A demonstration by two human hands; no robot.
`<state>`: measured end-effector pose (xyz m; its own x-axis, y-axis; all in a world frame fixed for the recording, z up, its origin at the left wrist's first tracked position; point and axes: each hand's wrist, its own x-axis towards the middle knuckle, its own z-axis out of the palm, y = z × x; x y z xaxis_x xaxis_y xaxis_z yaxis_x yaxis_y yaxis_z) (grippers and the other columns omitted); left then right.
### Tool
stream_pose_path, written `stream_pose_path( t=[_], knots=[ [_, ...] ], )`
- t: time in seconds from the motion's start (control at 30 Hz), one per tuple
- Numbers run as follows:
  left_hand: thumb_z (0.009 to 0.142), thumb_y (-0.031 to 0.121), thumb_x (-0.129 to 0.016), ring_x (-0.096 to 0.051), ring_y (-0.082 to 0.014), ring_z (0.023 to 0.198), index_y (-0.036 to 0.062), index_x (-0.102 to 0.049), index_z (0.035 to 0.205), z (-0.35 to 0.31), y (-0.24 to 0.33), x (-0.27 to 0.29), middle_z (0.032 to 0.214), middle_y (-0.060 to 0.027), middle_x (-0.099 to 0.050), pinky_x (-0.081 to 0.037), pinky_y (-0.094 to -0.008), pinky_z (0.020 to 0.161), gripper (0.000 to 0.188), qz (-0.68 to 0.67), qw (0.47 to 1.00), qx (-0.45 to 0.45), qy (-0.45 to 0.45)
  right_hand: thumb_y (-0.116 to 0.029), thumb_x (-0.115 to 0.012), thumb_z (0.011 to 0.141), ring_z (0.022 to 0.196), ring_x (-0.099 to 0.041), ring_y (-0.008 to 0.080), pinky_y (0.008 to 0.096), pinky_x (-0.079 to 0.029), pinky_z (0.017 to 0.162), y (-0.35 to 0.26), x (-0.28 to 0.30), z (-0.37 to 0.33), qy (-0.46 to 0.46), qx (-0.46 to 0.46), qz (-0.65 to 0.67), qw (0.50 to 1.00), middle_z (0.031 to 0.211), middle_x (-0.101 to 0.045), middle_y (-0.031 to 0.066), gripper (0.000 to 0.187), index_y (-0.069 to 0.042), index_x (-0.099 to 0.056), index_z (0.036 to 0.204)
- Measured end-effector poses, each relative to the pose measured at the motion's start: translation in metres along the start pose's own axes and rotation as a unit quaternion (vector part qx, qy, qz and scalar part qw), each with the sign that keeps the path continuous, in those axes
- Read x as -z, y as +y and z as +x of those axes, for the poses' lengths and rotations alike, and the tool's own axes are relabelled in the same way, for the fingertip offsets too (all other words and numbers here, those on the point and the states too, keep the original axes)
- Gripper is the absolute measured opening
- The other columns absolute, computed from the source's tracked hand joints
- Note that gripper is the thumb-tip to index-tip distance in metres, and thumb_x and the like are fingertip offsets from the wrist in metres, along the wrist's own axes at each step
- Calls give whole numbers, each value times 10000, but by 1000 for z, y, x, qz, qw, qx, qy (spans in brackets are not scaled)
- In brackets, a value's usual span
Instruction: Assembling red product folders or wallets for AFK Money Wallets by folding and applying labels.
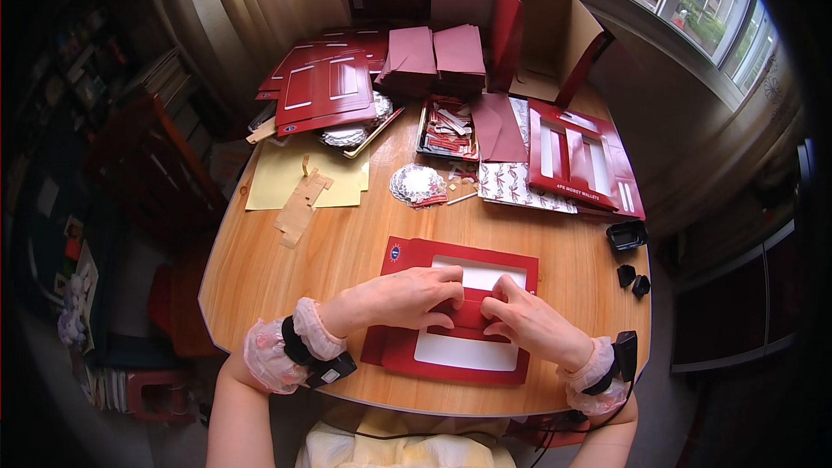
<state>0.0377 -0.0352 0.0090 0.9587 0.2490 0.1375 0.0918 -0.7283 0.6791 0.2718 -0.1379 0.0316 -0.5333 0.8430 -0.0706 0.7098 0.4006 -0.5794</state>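
A flat red cardboard wallet sleeve [392, 348] with two white-looking cut-out windows lies on the wooden table right in front of me. My left hand [416, 296] reaches onto it from the left, its fingers curled down on the red strip between the windows. From the right, my right hand [536, 322] bends its fingers onto the same strip, close beside the left. Both hands grip the strip, though the fingertips are partly hidden. Frilly pink cuffs and black straps with small devices circle both wrists.
Beyond lie silver doilies [418, 184], a black-rimmed tray [422, 130] of small packets, yellow sheets [267, 175] and a brown tape strip [299, 210]. Red sleeves [303, 88] and pink envelopes [407, 50] are stacked farther back, near an open box [510, 30]. Black plastic pieces [626, 236] sit at right.
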Motion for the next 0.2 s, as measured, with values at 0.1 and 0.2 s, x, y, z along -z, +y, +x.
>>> stream_pose_path(
  t=[0.1, 0.2],
  knots=[
    [853, 190, -702, -594, -318, 888, 31, -553, 972, 2, 1, 1, 987, -122, -536, -503, -388, 774, 248, -8, 1000, 4, -17, -144, -648, 881, 838, -548, 341, 410, -496, 743, 0, 0, 0, -4, -10, -9, 1000, 999, -441, 171, 222, -26, -478, 961],
    [862, 192, -691, -592, -323, 890, 32, -548, 971, 1, 1, 1, 997, -127, -535, -501, -387, 789, 241, 6, 1000, 13, -18, -116, -624, 899, 863, -547, 339, 401, -493, 761, -1, 0, 1, -15, -7, -20, 1000, 1013, -439, 173, 185, -30, -474, 965]
  ],
)
